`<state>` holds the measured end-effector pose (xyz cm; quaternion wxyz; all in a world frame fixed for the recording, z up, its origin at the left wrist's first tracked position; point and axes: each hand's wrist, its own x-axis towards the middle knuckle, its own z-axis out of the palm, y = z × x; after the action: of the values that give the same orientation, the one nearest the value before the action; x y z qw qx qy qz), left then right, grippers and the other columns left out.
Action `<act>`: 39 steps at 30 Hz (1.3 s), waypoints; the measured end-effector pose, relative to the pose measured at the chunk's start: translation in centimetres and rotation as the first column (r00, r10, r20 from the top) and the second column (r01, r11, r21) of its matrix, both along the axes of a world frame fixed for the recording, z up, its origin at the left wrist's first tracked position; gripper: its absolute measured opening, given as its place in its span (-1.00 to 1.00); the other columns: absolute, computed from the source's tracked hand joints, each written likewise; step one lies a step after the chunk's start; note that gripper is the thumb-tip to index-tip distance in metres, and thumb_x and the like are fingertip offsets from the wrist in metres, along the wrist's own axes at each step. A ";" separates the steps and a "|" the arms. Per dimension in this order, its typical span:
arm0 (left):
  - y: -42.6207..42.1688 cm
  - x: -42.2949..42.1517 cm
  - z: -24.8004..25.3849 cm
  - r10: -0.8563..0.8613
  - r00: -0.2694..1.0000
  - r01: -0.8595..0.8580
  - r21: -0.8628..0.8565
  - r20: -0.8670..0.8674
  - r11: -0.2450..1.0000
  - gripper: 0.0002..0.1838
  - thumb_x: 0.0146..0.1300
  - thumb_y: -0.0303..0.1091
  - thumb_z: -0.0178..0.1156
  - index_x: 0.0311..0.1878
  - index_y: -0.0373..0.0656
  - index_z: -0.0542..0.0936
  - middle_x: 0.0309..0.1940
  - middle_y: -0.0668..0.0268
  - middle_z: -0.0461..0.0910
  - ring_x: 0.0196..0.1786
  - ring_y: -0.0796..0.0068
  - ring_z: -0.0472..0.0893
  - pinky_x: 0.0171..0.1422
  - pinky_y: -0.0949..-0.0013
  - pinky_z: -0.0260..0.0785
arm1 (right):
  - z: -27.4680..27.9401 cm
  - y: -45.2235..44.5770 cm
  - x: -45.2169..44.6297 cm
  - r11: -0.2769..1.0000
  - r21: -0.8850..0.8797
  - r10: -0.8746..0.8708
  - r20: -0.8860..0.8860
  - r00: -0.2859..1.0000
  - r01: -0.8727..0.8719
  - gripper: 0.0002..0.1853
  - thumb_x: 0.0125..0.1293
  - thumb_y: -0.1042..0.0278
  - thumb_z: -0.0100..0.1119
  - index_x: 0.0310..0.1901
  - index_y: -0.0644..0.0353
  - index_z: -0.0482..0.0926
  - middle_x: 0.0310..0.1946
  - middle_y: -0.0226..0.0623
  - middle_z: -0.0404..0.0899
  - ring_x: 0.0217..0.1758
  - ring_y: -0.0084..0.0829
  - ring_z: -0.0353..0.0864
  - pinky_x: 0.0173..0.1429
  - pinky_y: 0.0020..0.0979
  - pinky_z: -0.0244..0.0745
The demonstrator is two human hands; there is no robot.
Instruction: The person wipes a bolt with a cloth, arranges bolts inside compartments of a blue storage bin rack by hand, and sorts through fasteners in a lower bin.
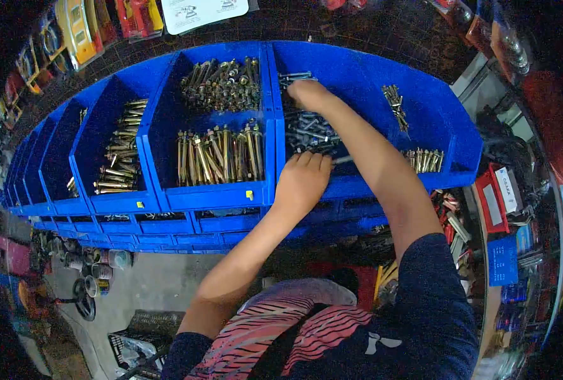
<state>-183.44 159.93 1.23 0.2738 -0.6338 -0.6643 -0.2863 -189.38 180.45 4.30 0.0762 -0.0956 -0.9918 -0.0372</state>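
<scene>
My left hand (305, 180) is at the front lip of a blue bin (351, 185), its fingers bent down and pressed together over the bolts inside. A grey bolt (343, 159) pokes out beside its fingertips; whether the hand grips it, I cannot tell. Farther back in the same bin, my right hand (310, 95) is closed, slightly blurred, with its fingertips hidden. It is close to a few silver bolts (298, 76) near the back left. Between the hands lies a pile of dark grey bolts (310, 128).
Neighbouring blue bins hold brassy anchor bolts (219, 154), shorter bolts (221, 82) and more brass-coloured bolts (120, 152). Small bolts (424, 159) lie at right. A red box (492, 197) stands beyond the rack's right end. Lower bins (227, 223) run underneath.
</scene>
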 end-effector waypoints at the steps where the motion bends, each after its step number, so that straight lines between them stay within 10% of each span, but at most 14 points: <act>1: 0.0 0.1 0.1 0.003 1.000 -0.003 -0.002 0.001 1.000 -0.91 -0.06 -0.34 0.04 -0.52 -0.14 0.40 -0.58 0.34 0.39 -0.42 0.42 0.43 -0.32 0.39 0.30 | -0.2 0.0 -0.2 1.000 0.013 -0.005 0.016 1.000 0.005 -0.81 -0.04 0.32 -0.08 -0.50 0.21 0.51 -0.44 -0.01 0.49 -0.34 -0.09 0.50 -0.27 -0.14 0.39; 8: 0.2 0.0 -0.1 0.007 1.000 -0.008 0.048 0.026 0.999 -0.89 -0.05 -0.35 0.03 -0.47 -0.17 0.43 -0.56 0.31 0.40 -0.40 0.39 0.43 -0.22 0.36 0.29 | -0.6 0.1 -0.2 0.996 0.083 0.040 0.017 0.999 -0.041 -0.88 -0.22 0.57 0.02 -0.53 0.31 0.48 -0.52 0.01 0.47 -0.39 -0.06 0.50 -0.32 -0.18 0.43; 30: 0.0 0.0 -0.1 -0.049 0.995 0.044 0.065 0.085 0.997 -0.90 -0.08 -0.38 0.06 -0.49 -0.20 0.42 -0.58 0.28 0.40 -0.42 0.37 0.43 -0.23 0.34 0.29 | -0.7 0.4 0.5 1.000 0.007 0.013 0.326 0.945 -0.016 -0.81 -0.21 0.52 0.08 -0.46 0.40 0.44 -0.44 0.03 0.46 -0.35 -0.09 0.47 -0.31 -0.21 0.36; 39: 0.2 0.0 -0.3 -0.028 0.998 0.023 0.073 0.061 0.997 -0.90 -0.05 -0.36 0.05 -0.52 -0.18 0.40 -0.60 0.29 0.40 -0.43 0.37 0.43 -0.24 0.33 0.29 | 0.4 0.0 1.5 0.984 -0.177 0.031 0.071 0.997 -0.018 -0.82 -0.16 0.47 0.13 -0.46 0.31 0.41 -0.52 -0.04 0.46 -0.39 -0.14 0.48 -0.36 -0.23 0.35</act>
<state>-183.40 160.14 0.89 0.2722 -0.6228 -0.6535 -0.3331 -187.87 180.49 4.69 0.0316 -0.0883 -0.9944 0.0481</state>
